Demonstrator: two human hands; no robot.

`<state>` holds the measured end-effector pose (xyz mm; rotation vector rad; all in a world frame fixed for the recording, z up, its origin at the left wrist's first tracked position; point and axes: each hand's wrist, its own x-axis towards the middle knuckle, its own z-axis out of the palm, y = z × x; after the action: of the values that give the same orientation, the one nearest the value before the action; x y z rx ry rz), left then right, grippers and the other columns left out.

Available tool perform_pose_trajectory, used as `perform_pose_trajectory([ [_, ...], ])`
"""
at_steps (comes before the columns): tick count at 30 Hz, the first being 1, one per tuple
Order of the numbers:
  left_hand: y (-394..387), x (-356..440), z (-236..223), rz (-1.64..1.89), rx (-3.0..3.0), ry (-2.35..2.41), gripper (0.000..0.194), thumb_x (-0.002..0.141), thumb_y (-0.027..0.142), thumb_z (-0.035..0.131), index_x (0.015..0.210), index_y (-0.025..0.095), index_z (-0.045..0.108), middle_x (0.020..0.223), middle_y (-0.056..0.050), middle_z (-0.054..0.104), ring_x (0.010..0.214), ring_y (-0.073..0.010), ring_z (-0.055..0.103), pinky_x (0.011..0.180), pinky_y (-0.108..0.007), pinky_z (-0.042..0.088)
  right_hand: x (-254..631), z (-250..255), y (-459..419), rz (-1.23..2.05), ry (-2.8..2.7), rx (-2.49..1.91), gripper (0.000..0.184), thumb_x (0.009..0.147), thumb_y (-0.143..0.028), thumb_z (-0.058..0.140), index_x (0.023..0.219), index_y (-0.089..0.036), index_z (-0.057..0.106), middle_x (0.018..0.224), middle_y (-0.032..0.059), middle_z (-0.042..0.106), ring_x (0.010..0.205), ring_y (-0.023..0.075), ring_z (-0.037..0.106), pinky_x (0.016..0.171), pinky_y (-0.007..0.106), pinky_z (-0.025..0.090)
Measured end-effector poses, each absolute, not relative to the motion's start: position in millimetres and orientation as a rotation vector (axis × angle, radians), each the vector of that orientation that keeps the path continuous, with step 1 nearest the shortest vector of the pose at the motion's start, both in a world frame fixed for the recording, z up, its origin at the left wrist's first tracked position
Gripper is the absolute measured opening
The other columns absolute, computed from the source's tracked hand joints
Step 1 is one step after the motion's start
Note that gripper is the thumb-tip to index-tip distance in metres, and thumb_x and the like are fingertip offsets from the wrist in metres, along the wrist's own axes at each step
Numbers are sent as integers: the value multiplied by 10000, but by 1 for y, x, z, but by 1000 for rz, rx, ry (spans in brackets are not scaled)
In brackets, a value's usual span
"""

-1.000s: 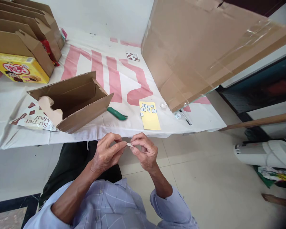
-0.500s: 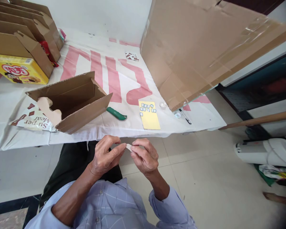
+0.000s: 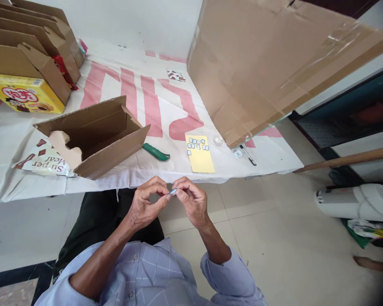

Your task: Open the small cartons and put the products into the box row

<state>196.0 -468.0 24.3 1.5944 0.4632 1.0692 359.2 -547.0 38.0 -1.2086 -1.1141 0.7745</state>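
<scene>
Between my fingertips, just off the table's front edge, is a small white sticker (image 3: 173,192) with a blue border. My left hand (image 3: 148,203) pinches its left end. Its right end is held by the thumb and fingers of my right hand (image 3: 193,203). Beyond my hands, a yellow card (image 3: 201,162) lies on the table with several similar blue-edged white pieces on its upper part. To the left of the card is a green-handled folding knife or cutter (image 3: 156,152); its exact kind is hard to make out.
An open cardboard box (image 3: 115,146) stands left on the cloth-covered table (image 3: 178,170), beside a Super Meal packet (image 3: 43,157). More boxes and a yellow carton (image 3: 28,94) fill the back left. A large cardboard sheet (image 3: 258,63) leans at right, near a pen (image 3: 249,156).
Both hands have risen slightly towards the table edge. The small piece has turned between the fingers, so its blue border now shows where only white showed before.
</scene>
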Motion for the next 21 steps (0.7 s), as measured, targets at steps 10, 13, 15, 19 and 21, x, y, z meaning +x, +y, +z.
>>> perform_pose_trajectory([
  [10,-473,205,4,871,1339,522,235,983,420,827,920,194,812,881,-51,687,795,-155,605,746,-281,470,375,28,-544,871,-1096,-1257,306,1019,-511,749,899,-234,698,888,32,682,783,173,612,725,317,519],
  [13,-472,204,-4,825,1350,543,223,964,415,839,1020,200,825,934,-56,708,814,-156,623,768,-279,488,414,22,-531,784,-1081,-1424,322,978,-532,752,898,-226,694,851,17,675,728,162,589,705,309,506],
  [15,-472,203,-9,788,1371,548,205,959,394,833,994,193,819,943,-60,713,819,-157,632,774,-278,496,448,18,-515,670,-1066,-1581,335,913,-543,756,866,-218,688,780,-2,639,703,160,554,678,299,475],
  [19,-474,201,-16,738,1405,536,168,946,346,817,938,179,808,915,-60,709,792,-147,614,731,-261,476,509,9,-473,541,-1086,-1807,294,803,-501,678,769,-211,635,786,7,641,738,164,530,733,317,466],
  [21,-475,201,-18,736,1415,535,156,942,330,806,928,175,804,901,-60,708,791,-147,608,721,-256,469,527,3,-455,551,-1103,-1892,264,765,-477,640,732,-217,609,760,3,625,743,168,524,756,326,462],
])
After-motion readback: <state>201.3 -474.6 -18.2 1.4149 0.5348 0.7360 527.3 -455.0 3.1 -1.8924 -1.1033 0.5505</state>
